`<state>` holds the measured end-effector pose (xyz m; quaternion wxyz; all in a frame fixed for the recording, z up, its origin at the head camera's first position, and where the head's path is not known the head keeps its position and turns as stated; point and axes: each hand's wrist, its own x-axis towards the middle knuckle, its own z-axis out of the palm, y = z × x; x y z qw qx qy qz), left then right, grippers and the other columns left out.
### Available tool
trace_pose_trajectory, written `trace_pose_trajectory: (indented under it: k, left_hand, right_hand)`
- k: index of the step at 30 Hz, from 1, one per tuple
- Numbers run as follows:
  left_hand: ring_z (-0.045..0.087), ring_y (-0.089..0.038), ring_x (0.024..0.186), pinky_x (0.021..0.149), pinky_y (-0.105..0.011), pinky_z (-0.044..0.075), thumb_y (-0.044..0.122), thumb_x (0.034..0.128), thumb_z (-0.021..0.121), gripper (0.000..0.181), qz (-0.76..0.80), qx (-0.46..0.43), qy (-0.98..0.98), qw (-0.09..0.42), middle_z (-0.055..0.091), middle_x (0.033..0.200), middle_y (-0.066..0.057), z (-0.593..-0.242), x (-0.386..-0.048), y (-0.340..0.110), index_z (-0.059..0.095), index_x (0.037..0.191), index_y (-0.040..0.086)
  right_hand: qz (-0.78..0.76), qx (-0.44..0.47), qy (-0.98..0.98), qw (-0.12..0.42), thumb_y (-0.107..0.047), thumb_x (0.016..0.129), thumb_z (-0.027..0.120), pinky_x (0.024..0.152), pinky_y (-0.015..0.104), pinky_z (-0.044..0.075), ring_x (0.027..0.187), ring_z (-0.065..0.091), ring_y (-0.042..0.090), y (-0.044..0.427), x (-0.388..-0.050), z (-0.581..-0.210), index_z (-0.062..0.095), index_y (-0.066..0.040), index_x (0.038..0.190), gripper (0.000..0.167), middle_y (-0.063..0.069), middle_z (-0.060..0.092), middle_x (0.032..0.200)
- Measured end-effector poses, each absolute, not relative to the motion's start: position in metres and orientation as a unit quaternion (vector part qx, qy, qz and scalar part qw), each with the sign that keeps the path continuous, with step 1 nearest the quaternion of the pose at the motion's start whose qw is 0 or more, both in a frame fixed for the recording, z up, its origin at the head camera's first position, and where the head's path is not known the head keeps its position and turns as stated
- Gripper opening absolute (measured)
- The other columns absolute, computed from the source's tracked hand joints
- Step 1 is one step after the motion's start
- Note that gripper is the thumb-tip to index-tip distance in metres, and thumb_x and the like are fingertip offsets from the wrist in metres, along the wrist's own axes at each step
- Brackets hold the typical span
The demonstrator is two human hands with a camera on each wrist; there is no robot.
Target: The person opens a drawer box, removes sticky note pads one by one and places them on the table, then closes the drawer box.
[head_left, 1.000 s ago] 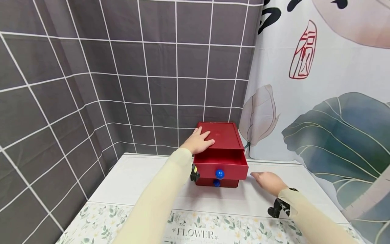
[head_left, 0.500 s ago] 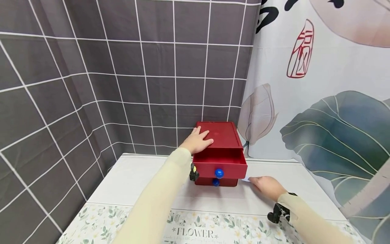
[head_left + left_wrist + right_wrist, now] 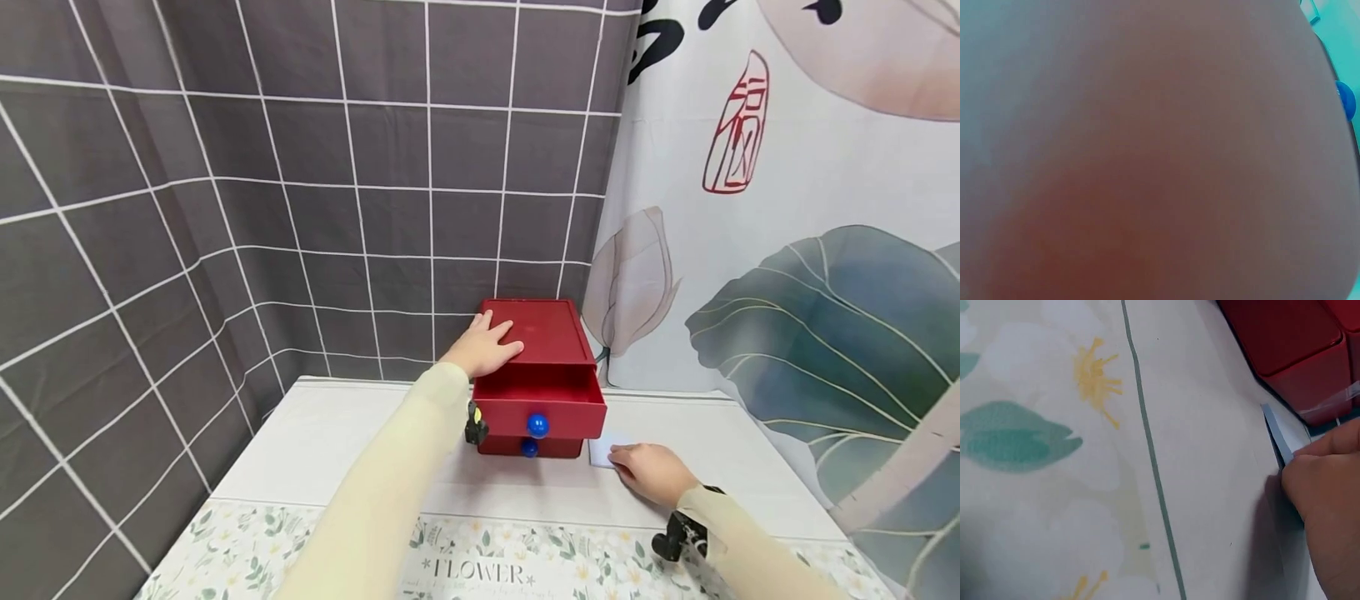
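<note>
A red two-drawer box [image 3: 555, 333] stands on the table near the back wall. Its upper drawer [image 3: 497, 417] is pulled out, and the visible part of its inside looks empty. Spread fingers of my left hand [image 3: 483, 346] rest on the box's top at the left edge. Beside the box's right front, my right hand [image 3: 654, 473] pinches a thin, flat, pale blue pad [image 3: 602, 452] by its near edge. In the right wrist view the pad [image 3: 1281, 434] lies low over the table; its far part is hidden behind the fingers. Blurred skin fills most of the left wrist view.
Blue round knobs sit on the upper drawer and lower drawer [image 3: 495, 446]. A white tabletop [image 3: 337, 433] carries a flower-print cloth [image 3: 247, 542] along its front. Behind hang a dark grid curtain [image 3: 390, 217] and a printed white curtain [image 3: 667, 167].
From beside and partly behind the box, my right hand has drawn the pale blue pad out toward the front, into sight. My left hand stays on the box top.
</note>
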<state>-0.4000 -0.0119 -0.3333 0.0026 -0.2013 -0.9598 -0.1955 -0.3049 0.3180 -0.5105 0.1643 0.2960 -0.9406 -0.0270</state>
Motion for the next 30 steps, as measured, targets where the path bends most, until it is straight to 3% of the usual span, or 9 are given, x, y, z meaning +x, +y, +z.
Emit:
trace_pose_trajectory:
  k: [4,9,16,30]
  left_hand:
    - [0.006,-0.033,0.156,0.122,-0.05,0.023,0.054,0.0992,0.046,0.069,-0.194,-0.204,-0.96,-0.002,0.013,0.169,-0.014,-0.335,-0.401,-0.011,0.034,0.16,0.024]
    - [0.006,-0.034,0.156,0.122,-0.05,0.022,0.055,0.0993,0.046,0.069,-0.196,-0.209,-0.958,0.0,0.012,0.169,-0.015,-0.334,-0.402,-0.011,0.034,0.16,0.023]
    - [0.006,-0.033,0.156,0.122,-0.049,0.023,0.055,0.0993,0.045,0.069,-0.194,-0.208,-0.959,0.001,0.013,0.169,-0.015,-0.334,-0.403,-0.013,0.034,0.159,0.023]
    - [0.006,-0.034,0.156,0.122,-0.049,0.022,0.055,0.0993,0.046,0.069,-0.198,-0.208,-0.958,0.001,0.013,0.169,-0.015,-0.333,-0.402,-0.014,0.035,0.159,0.023]
  right_hand:
    - [-0.007,0.257,-0.956,0.141,-0.016,0.088,0.074,0.083,0.044,0.059,0.097,0.074,0.026,0.316,-0.303,-0.511,0.079,-0.006,0.102,0.018,0.009,0.077,0.106]
    - [0.086,0.177,-0.967,0.159,-0.023,0.089,0.075,0.09,0.05,0.056,0.108,0.071,0.03,0.317,-0.305,-0.519,0.081,-0.009,0.105,0.022,0.006,0.076,0.112]
    - [0.194,0.072,-0.969,0.132,-0.028,0.093,0.073,0.103,0.059,0.046,0.127,0.058,0.038,0.312,-0.308,-0.53,0.077,-0.01,0.117,0.031,0.01,0.07,0.128]
    - [0.255,0.068,-0.953,0.145,-0.02,0.096,0.068,0.109,0.061,0.038,0.135,0.05,0.043,0.314,-0.308,-0.545,0.07,-0.003,0.128,0.036,0.017,0.062,0.138]
